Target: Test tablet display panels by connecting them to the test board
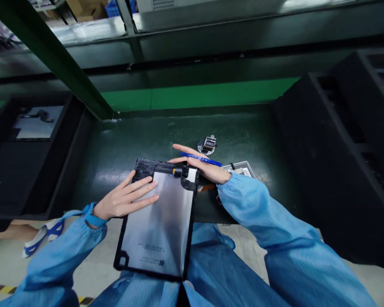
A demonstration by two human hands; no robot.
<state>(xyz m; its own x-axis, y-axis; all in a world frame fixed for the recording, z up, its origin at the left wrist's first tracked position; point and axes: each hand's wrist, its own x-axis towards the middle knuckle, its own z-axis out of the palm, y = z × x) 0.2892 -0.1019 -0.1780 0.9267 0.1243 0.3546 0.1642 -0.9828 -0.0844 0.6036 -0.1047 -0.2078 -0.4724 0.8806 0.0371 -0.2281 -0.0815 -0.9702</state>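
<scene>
A flat silver panel with a black frame [161, 221] lies half on the dark green bench, its near end over my lap. My left hand [125, 197] rests flat on its upper left part, fingers stretched out. My right hand [200, 167] is at the panel's top right corner, next to a black part of the frame. A blue pen [201, 159] lies held between its fingers.
A small metal tally counter [208, 144] sits on the bench [137, 140] behind my right hand. Another panel [241, 168] lies under my right wrist. Black trays stand at left [28, 170] and right [339, 162]. Someone's blue-and-white shoe [41, 236] shows at lower left.
</scene>
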